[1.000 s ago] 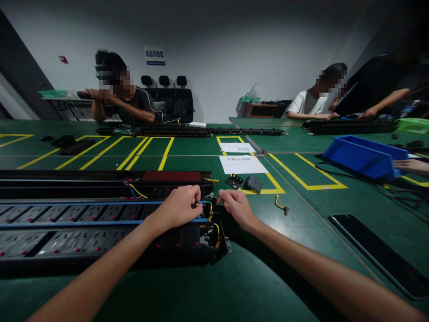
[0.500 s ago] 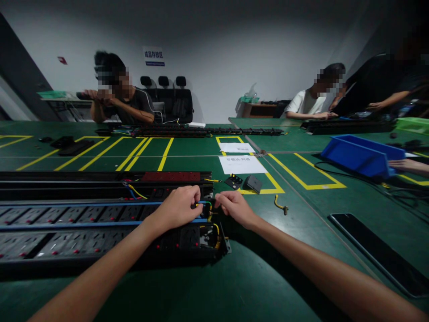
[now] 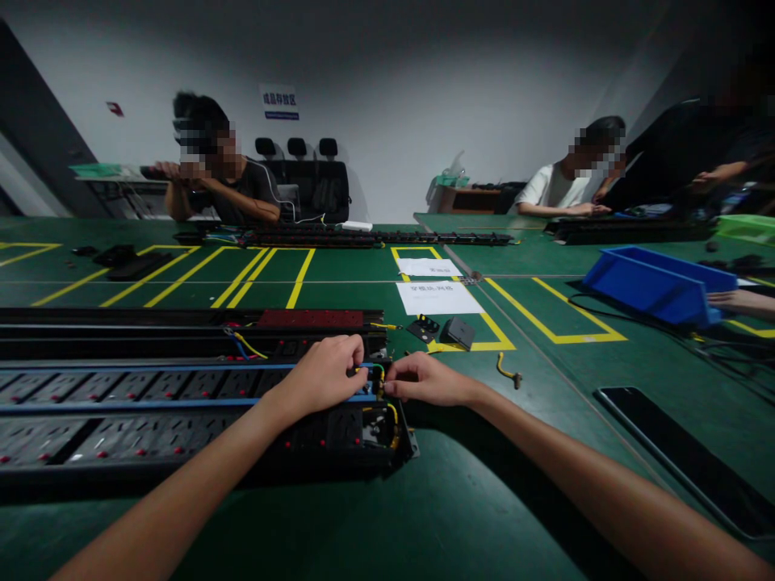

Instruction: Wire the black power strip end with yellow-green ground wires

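Long black power strips (image 3: 206, 432) with rows of sockets and small red parts lie side by side in front of me. My left hand (image 3: 327, 373) rests on the right end of the blue-edged power strip (image 3: 187, 387), its fingers curled over it. My right hand (image 3: 427, 379) is closed in a pinch at that same open end, fingertips against a short yellow-green wire (image 3: 381, 373). What sits between those fingertips is too small to make out. Another yellow wire (image 3: 393, 421) loops at the end of the nearest strip.
A loose yellow wire (image 3: 507, 369), a black block (image 3: 458, 332) and a phone (image 3: 678, 456) lie to the right. Behind them stands a blue bin (image 3: 654, 286), with a co-worker's hand (image 3: 744, 303) at it. Paper sheets (image 3: 439, 298) lie ahead. Other people work across the table.
My right hand has moved slightly down and towards the left, its pinch now lower at the strip's end. My left hand has stayed nearly still.
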A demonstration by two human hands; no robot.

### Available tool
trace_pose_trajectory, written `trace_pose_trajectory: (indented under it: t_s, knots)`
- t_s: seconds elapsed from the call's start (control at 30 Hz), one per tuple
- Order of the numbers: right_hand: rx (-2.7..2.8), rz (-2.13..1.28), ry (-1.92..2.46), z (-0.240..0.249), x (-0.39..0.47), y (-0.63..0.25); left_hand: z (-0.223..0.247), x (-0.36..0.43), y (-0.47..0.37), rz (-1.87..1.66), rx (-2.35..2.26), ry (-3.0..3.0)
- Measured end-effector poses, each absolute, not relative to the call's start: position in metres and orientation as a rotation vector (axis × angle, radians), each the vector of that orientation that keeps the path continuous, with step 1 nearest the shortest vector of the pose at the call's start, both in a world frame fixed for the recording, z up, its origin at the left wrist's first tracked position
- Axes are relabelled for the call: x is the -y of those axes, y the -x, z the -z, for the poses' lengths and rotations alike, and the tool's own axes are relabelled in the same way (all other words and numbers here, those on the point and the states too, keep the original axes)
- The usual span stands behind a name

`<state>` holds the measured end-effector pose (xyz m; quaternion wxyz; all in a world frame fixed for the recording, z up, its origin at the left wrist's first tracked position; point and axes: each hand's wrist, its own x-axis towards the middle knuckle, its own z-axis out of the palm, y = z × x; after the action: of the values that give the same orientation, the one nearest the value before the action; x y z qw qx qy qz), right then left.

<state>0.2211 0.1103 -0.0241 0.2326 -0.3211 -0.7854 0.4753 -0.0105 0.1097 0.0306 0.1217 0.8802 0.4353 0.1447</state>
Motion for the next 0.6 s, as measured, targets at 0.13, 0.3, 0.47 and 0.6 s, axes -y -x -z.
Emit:
trace_pose_trajectory:
  t_s: [0.13,0.3,0.47,0.6]
  knots:
    - [2.142,-1.335,0.899,0.0268,-0.1130,-0.2217,-0.0306,-0.1102,0.0097,-0.420,-1.275,-2.569]
    - [2.117,-1.403,0.900,0.0274,-0.1154,-0.2220,-0.0306,-0.1101,0.0098,-0.423,-1.283,-2.571]
    - [2.104,-1.482,0.904,0.0221,-0.1150,-0.2224,-0.0300,-0.1103,0.0102,-0.432,-1.268,-2.574]
    - [2.112,-1.476,0.936,0.0205,-0.1149,-0.2229,-0.0292,-0.1109,0.0103,-0.443,-1.261,-2.573]
